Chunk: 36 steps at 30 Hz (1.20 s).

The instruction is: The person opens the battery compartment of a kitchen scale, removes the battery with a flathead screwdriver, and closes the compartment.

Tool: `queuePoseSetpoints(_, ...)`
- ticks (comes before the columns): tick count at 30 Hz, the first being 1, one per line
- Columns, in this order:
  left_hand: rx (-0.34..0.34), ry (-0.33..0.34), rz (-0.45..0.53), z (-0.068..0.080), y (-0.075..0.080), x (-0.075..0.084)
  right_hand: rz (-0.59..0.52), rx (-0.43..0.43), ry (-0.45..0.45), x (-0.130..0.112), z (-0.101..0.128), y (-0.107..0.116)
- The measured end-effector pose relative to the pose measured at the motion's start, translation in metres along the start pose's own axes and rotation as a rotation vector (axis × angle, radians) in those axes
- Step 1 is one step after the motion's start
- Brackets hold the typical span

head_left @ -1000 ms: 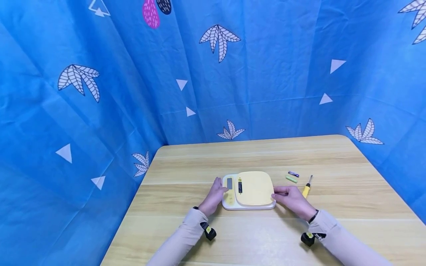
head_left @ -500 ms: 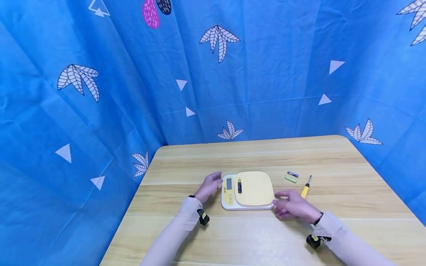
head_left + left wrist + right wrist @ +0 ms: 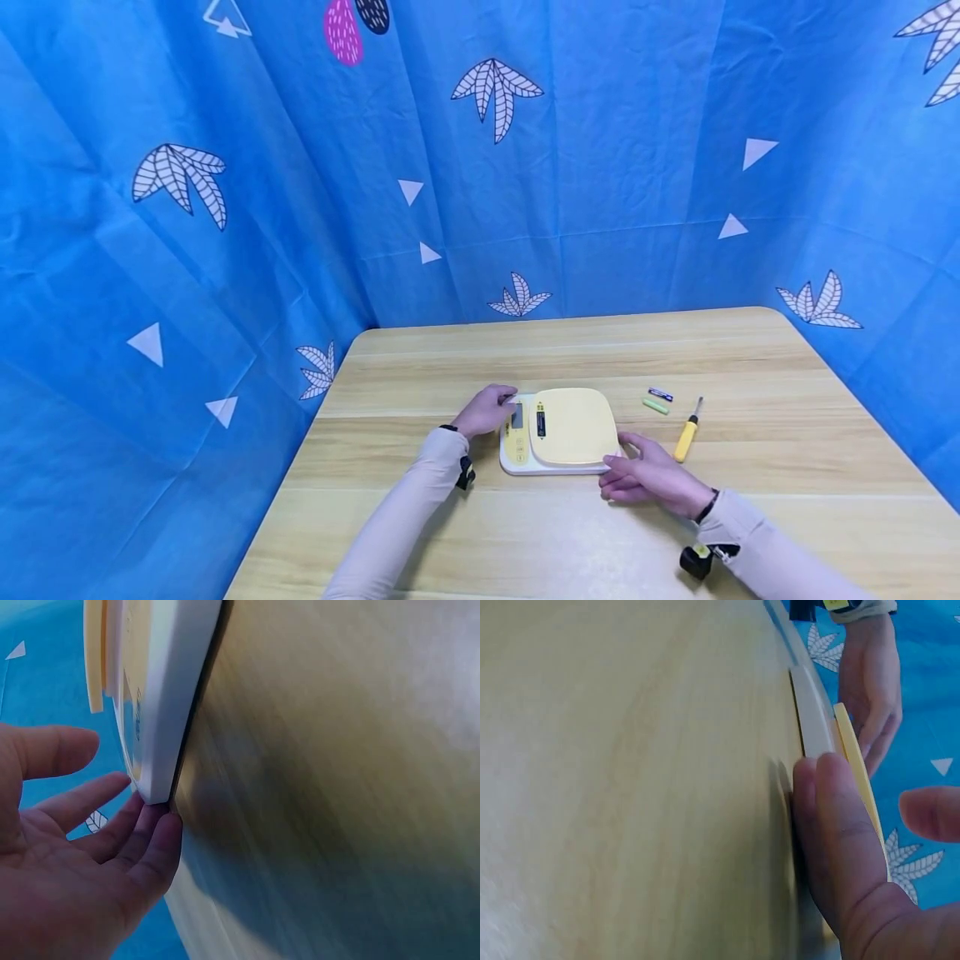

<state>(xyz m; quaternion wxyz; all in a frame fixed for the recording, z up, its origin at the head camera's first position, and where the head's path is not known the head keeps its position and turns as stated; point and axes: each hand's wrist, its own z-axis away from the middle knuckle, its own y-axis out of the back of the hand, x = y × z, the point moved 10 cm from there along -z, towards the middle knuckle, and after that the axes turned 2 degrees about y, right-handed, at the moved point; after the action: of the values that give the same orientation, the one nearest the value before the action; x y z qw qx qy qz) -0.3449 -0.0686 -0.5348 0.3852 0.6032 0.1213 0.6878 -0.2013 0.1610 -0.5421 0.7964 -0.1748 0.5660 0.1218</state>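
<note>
A kitchen scale (image 3: 570,427) with a white base and a yellow platform lies flat at the middle of the wooden table (image 3: 525,533). My left hand (image 3: 486,410) is at its far left corner. In the left wrist view the fingertips (image 3: 154,825) touch the underside of the white base (image 3: 169,697) at that corner, and the thumb stays apart. My right hand (image 3: 637,473) is at the near right corner. In the right wrist view its straight fingers (image 3: 832,825) press along the base's edge (image 3: 814,705), with the thumb hovering off the platform.
Two small batteries, one dark (image 3: 661,393) and one green (image 3: 656,406), lie right of the scale. A yellow-handled screwdriver (image 3: 686,432) lies just beyond my right hand. Blue patterned cloth (image 3: 225,250) walls in the table's back and sides.
My left hand has moved from the scale's left side to its far left corner. My right hand has slid along the right edge toward me to the near right corner. The scale has stayed put.
</note>
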Motion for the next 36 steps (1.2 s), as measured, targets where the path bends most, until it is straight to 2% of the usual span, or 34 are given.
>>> queuePoseSetpoints(7,-0.001,-0.052,-0.141,0.000,-0.002,0.010,0.003,0.048,-0.017,0.001,-0.001,0.002)
queuePoseSetpoints(12,0.004,-0.081,-0.206,0.004,0.000,0.012,0.011,0.061,-0.018,-0.001,-0.005,0.003)
queuePoseSetpoints(17,0.000,-0.100,-0.194,0.011,0.005,0.013,0.056,0.090,-0.019,-0.004,-0.013,0.013)
queuePoseSetpoints(25,0.000,-0.094,-0.219,0.022,0.008,0.009,0.170,0.132,-0.039,-0.011,-0.029,0.032)
queuePoseSetpoints(29,0.002,-0.070,-0.240,0.031,0.009,0.008,0.245,0.158,-0.031,-0.016,-0.038,0.040)
queuePoseSetpoints(33,-0.003,-0.036,-0.239,0.038,0.006,0.005,0.309,0.171,-0.030,-0.021,-0.047,0.046)
queuePoseSetpoints(36,-0.020,-0.053,-0.259,0.043,0.001,0.007,0.343,0.173,-0.024,-0.027,-0.054,0.051)
